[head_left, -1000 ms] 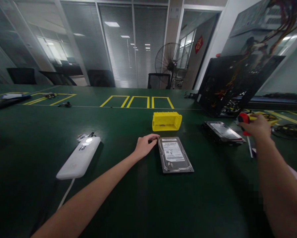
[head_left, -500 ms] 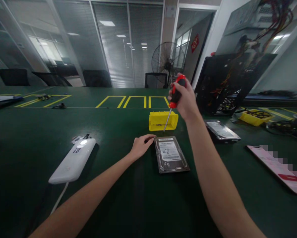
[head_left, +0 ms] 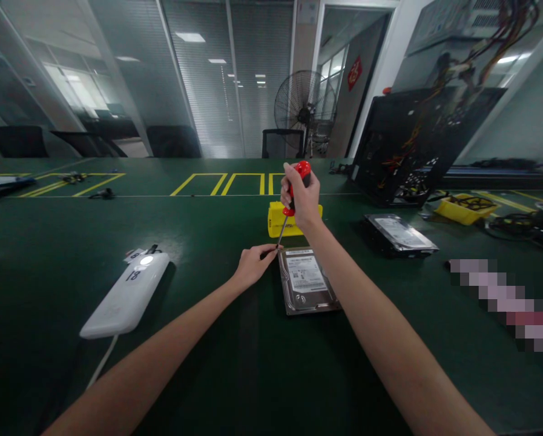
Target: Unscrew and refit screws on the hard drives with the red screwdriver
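My right hand [head_left: 304,197] is wrapped round the red and black handle of a screwdriver [head_left: 283,229]. The shaft slants down, and its tip meets the far left corner of a hard drive [head_left: 305,272] lying label up on the green table. At that same corner my left hand [head_left: 252,266] has its thumb and fingers pinched close about the screwdriver's tip. Whatever sits between those fingers is too small to make out. Just behind the drive, a yellow bin [head_left: 275,221] lies with its opening toward me, partly covered by my right hand.
A second hard drive [head_left: 401,235] lies to the right, in front of an open black computer case [head_left: 389,145]. Farther right stands a yellow bin with cables [head_left: 466,209]. A white power bank [head_left: 126,297] with a cable lies at left; a blurred pink item [head_left: 502,297] at right.
My right hand has come down and to the left with the screwdriver, bringing its tip to the drive's corner by my left fingers. My left hand stays at that corner.
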`<action>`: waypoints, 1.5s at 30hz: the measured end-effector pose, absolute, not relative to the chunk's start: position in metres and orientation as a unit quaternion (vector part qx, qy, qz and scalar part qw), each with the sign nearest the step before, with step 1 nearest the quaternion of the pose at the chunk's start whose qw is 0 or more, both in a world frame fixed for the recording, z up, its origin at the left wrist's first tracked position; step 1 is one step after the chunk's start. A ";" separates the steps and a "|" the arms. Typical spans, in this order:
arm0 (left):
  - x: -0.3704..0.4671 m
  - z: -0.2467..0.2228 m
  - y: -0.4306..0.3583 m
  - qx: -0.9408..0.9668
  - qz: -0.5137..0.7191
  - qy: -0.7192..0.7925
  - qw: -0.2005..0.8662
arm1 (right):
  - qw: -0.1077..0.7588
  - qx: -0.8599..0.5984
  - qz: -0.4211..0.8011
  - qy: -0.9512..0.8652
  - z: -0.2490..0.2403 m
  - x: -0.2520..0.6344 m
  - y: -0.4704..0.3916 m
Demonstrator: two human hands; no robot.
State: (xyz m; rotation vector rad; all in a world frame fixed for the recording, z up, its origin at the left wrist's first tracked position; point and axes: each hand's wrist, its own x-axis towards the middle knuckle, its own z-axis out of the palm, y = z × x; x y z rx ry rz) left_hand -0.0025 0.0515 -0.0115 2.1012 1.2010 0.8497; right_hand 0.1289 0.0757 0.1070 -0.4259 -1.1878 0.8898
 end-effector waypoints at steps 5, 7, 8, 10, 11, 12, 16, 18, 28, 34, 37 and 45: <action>-0.002 -0.009 0.050 0.784 0.305 0.465 0.275 | 0.707 -0.185 0.400 -0.554 0.108 0.129 0.073; -0.002 -0.009 0.050 0.785 0.303 0.465 0.276 | 0.704 -0.181 0.403 -0.556 0.110 0.129 0.073; -0.002 -0.009 0.050 0.786 0.303 0.464 0.276 | 0.702 -0.180 0.404 -0.558 0.110 0.129 0.073; -0.001 -0.009 0.051 0.787 0.304 0.463 0.274 | 0.697 -0.184 0.404 -0.562 0.109 0.128 0.074; -0.001 -0.010 0.052 0.787 0.303 0.463 0.271 | 0.696 -0.189 0.404 -0.563 0.109 0.128 0.075; -0.001 -0.010 0.052 0.788 0.302 0.465 0.268 | 0.694 -0.195 0.402 -0.564 0.108 0.127 0.075; 0.000 -0.010 0.053 0.790 0.299 0.467 0.261 | 0.687 -0.210 0.398 -0.571 0.107 0.127 0.075; -0.001 -0.010 0.053 0.790 0.301 0.466 0.260 | 0.687 -0.201 0.397 -0.574 0.108 0.127 0.074; -0.002 -0.011 0.053 0.793 0.301 0.460 0.263 | 0.677 -0.201 0.397 -0.586 0.112 0.125 0.068; -0.003 -0.012 0.052 0.794 0.296 0.460 0.264 | 0.668 -0.216 0.402 -0.588 0.110 0.125 0.067; -0.003 -0.012 0.053 0.793 0.300 0.457 0.268 | 0.665 -0.224 0.402 -0.588 0.109 0.126 0.067; -0.002 -0.009 0.050 0.798 0.302 0.449 0.267 | 0.682 -0.208 0.402 -0.574 0.108 0.125 0.069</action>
